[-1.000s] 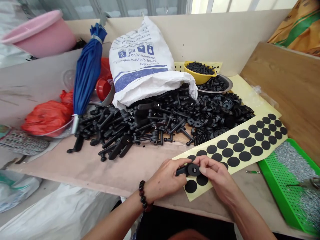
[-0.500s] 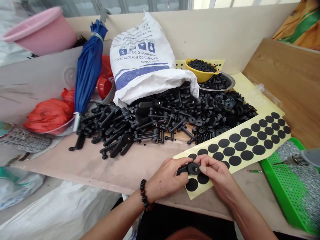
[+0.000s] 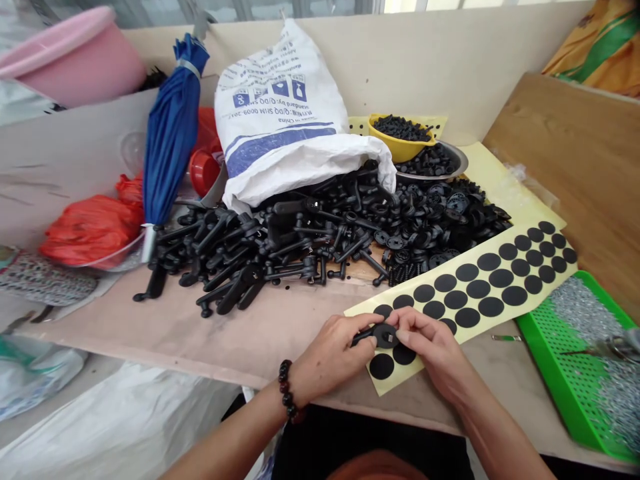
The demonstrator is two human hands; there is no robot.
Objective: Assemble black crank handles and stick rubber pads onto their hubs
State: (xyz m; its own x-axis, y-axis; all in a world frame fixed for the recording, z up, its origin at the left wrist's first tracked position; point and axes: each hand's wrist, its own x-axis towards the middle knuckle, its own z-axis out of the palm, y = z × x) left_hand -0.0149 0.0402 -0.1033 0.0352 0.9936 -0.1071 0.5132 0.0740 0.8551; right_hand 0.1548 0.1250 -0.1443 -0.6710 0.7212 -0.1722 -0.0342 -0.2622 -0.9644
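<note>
Near the front edge of the table, my left hand (image 3: 333, 357) is closed around a black plastic bracket part (image 3: 385, 336) with a round end and a small metal piece in its middle. A dark beaded bracelet circles my left wrist. The fingertips of my right hand (image 3: 425, 343) pinch at the right rim of that round end; whether a thin piece is between them is hidden. Under both hands lies a pale yellow sheet (image 3: 354, 309) carrying rows of black round stickers (image 3: 479, 289). Behind it is a heap of black plastic arms (image 3: 240, 250).
A white woven sack (image 3: 285, 120) stands behind the heap. To its right are a yellow bowl (image 3: 400, 148) and a metal bowl (image 3: 460, 160) of small black parts. A green tray (image 3: 555, 373) holds screws and a power tool's tip (image 3: 615, 348). At left stands a blue umbrella (image 3: 170, 133).
The view has shifted slightly. My hands keep the same grip on the bracket part. At right, the tool tip over the green tray sits lower.
</note>
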